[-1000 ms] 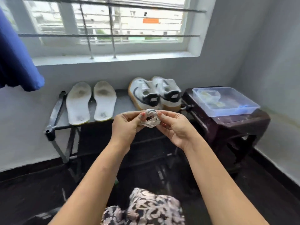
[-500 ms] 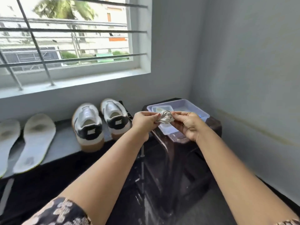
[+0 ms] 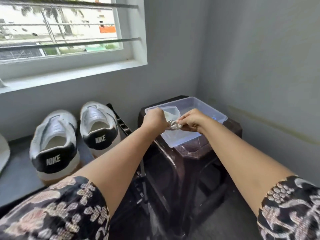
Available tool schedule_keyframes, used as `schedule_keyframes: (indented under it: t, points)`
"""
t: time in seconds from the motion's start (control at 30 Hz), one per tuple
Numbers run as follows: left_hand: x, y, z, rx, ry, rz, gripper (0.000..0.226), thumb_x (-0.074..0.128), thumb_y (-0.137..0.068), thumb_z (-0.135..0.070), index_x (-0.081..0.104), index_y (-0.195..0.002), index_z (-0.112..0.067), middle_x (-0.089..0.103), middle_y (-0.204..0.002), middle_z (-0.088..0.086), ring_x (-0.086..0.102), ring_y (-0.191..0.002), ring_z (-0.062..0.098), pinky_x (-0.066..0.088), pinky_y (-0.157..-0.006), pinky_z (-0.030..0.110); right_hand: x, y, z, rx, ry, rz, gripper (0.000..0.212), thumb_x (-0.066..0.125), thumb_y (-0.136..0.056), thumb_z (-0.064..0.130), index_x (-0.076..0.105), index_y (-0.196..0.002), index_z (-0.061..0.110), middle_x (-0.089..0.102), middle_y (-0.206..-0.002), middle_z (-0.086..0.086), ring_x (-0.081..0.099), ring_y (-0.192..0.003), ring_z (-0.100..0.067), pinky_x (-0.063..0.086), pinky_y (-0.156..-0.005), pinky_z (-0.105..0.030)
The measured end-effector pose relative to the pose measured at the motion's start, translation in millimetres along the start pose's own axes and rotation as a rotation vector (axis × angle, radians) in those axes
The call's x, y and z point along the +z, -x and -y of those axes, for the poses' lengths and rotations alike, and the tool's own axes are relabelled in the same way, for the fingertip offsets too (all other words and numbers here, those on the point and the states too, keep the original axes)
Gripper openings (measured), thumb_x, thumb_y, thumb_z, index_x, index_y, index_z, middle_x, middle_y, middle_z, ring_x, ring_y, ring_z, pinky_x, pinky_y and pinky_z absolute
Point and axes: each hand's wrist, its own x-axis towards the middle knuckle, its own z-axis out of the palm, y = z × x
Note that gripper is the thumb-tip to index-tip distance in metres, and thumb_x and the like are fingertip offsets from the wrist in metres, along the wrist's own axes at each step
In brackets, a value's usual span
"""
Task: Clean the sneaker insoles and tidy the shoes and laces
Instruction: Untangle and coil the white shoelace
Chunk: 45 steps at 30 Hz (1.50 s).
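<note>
A small bundle of grey-white shoelace (image 3: 173, 125) hangs over the clear plastic tub (image 3: 220, 113), pinched between both my hands. My left hand (image 3: 154, 119) grips its left end and my right hand (image 3: 192, 120) pinches its right end. Inside the tub lies a smaller clear container (image 3: 170, 112), partly hidden by my left hand. Two white sneakers with black heels, the left sneaker (image 3: 53, 144) and the right sneaker (image 3: 99, 126), stand side by side on the dark bench (image 3: 17, 163), heels toward me. The edge of one white insole (image 3: 3, 153) shows at the far left.
The tub sits on a dark brown stool (image 3: 187, 153) in the corner, close to the grey wall (image 3: 259, 66) on the right. A barred window (image 3: 60, 32) with a white sill runs above the bench. A metal bench arm (image 3: 119, 120) separates the sneakers from the stool.
Both hands carried the lace bundle from in front of the sneakers rightward to over the tub. My view swung right, so the insoles slid nearly out of frame.
</note>
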Motion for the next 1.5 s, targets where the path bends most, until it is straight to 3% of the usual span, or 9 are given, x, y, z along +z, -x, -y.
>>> schedule_keyframes:
  t: [0.1, 0.23, 0.47, 0.57, 0.77, 0.9, 1.0, 1.27, 1.5]
  points:
    - [10.7, -2.8, 5.1, 0.070, -0.101, -0.022, 0.010, 0.064, -0.082, -0.009, 0.061, -0.075, -0.004, 0.058, -0.077, 0.007, 0.058, -0.079, 0.026, 0.038, -0.059, 0.028, 4.5, -14.7, 0.4, -0.045, 0.366, -0.032, 0.010, 0.070, -0.080, -0.001, 0.072, -0.090, -0.001, 0.063, -0.072, -0.012, 0.057, -0.068, -0.020, 0.054, -0.068, -0.030]
    - [17.2, -5.8, 8.7, 0.123, -0.106, -0.059, 0.011, 0.067, -0.082, -0.006, 0.065, -0.091, 0.000, 0.065, -0.098, 0.011, 0.061, -0.086, 0.027, 0.045, -0.067, 0.031, 7.7, -16.8, -2.4, -0.094, 0.678, -0.017, 0.009, 0.073, -0.080, 0.010, 0.075, -0.089, 0.010, 0.061, -0.065, 0.002, 0.049, -0.059, -0.011, 0.044, -0.064, -0.026]
    - [19.9, 9.3, 16.6, 0.125, 0.023, -0.111, 0.013, 0.061, -0.083, -0.003, 0.072, -0.089, -0.007, 0.070, -0.095, 0.008, 0.063, -0.092, 0.025, 0.050, -0.079, 0.031, 10.5, -18.7, -15.3, -0.061, 0.901, -0.085, 0.009, 0.072, -0.081, 0.036, 0.070, -0.075, 0.029, 0.066, -0.090, 0.006, 0.054, -0.100, -0.021, 0.028, -0.106, -0.055]
    - [16.1, 21.3, 21.2, 0.094, 0.087, -0.145, 0.018, 0.059, -0.082, -0.002, 0.073, -0.087, -0.011, 0.070, -0.096, 0.006, 0.063, -0.092, 0.022, 0.051, -0.082, 0.031, 14.1, -14.2, -14.3, -0.072, 0.876, -0.150, 0.010, 0.068, -0.084, 0.035, 0.073, -0.088, 0.028, 0.068, -0.106, 0.004, 0.053, -0.111, -0.023, 0.024, -0.106, -0.055]
    - [-0.2, 41.0, 21.7, 0.063, 0.213, -0.179, 0.019, 0.059, -0.082, -0.003, 0.075, -0.083, -0.013, 0.072, -0.092, 0.003, 0.064, -0.093, 0.020, 0.052, -0.086, 0.032, 16.4, 11.2, 6.5, -0.172, 0.711, -0.309, 0.013, 0.061, -0.090, 0.031, 0.072, -0.094, 0.024, 0.068, -0.101, 0.004, 0.054, -0.104, -0.022, 0.032, -0.092, -0.042]
    - [-29.9, 54.9, 17.6, 0.030, 0.327, -0.238, 0.017, 0.062, -0.081, -0.006, 0.075, -0.079, -0.017, 0.071, -0.092, 0.003, 0.066, -0.086, 0.017, 0.054, -0.081, 0.028, 24.9, 43.5, 31.1, -0.244, 0.368, -0.302, 0.012, 0.067, -0.084, 0.027, 0.072, -0.076, 0.020, 0.063, -0.071, 0.004, 0.051, -0.069, -0.017, 0.044, -0.075, -0.039]
    - [-53.9, 78.0, 19.7, 0.003, 0.392, -0.292, 0.018, 0.061, -0.081, -0.007, 0.075, -0.081, -0.019, 0.072, -0.090, 0.000, 0.066, -0.084, 0.014, 0.053, -0.079, 0.026, 48.5, 80.9, 48.0, -0.311, 0.219, -0.282, 0.010, 0.068, -0.083, 0.022, 0.074, -0.077, 0.016, 0.065, -0.071, 0.000, 0.046, -0.057, -0.010, 0.040, -0.060, -0.028]
    - [-89.9, 181.8, 90.8, -0.244, 0.680, -0.230, 0.011, 0.069, -0.080, -0.017, 0.074, -0.087, -0.023, 0.073, -0.086, -0.004, 0.068, -0.086, 0.011, 0.057, -0.083, 0.033, 157.4, 162.8, 38.9, -0.353, 0.128, -0.177, 0.012, 0.066, -0.080, 0.025, 0.072, -0.073, 0.019, 0.073, -0.083, 0.000, 0.066, -0.083, -0.020, 0.055, -0.080, -0.038]
    - [-143.5, 297.5, 217.2, -0.484, 0.786, 0.183, 0.016, 0.062, -0.089, -0.010, 0.067, -0.104, -0.009, 0.065, -0.087, 0.005, 0.062, -0.078, 0.011, 0.056, -0.067, 0.019, 266.2, 245.9, 24.7, -0.299, 0.231, 0.378, 0.013, 0.066, -0.081, 0.018, 0.069, -0.068, 0.017, 0.068, -0.062, 0.003, 0.059, -0.064, -0.010, 0.049, -0.060, -0.022]
